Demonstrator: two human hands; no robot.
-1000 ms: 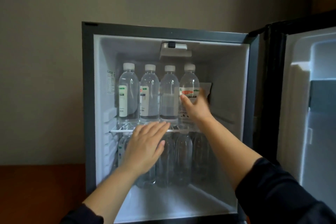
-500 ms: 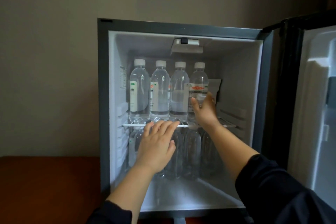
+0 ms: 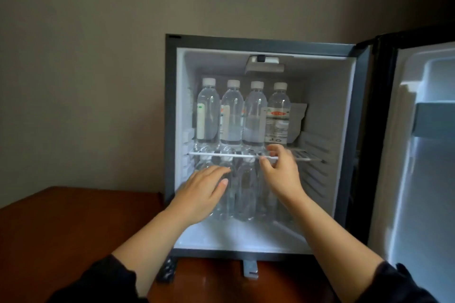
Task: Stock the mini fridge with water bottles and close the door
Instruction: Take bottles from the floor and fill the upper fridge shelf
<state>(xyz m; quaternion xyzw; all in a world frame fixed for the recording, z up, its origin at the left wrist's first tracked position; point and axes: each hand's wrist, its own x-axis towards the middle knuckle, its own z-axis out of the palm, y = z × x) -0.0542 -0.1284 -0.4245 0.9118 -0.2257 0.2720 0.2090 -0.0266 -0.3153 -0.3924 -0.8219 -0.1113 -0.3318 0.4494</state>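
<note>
The mini fridge stands open, its door swung out to the right. Several clear water bottles with white caps stand in a row on the wire shelf; the rightmost one bears a red and white label. More bottles stand on the fridge floor below. My right hand hovers in front of the shelf edge with fingers loosely curled, holding nothing. My left hand is spread flat in front of the lower bottles; whether it touches them is unclear.
The fridge sits on a reddish-brown wooden top against a beige wall. A white light housing hangs from the fridge ceiling. A paper card leans at the back right of the shelf. The door's inner shelf juts out.
My right hand has let go of the rightmost upper bottle and drawn back and down to the shelf edge. My left hand has dropped slightly. The view has pulled back and swung left.
</note>
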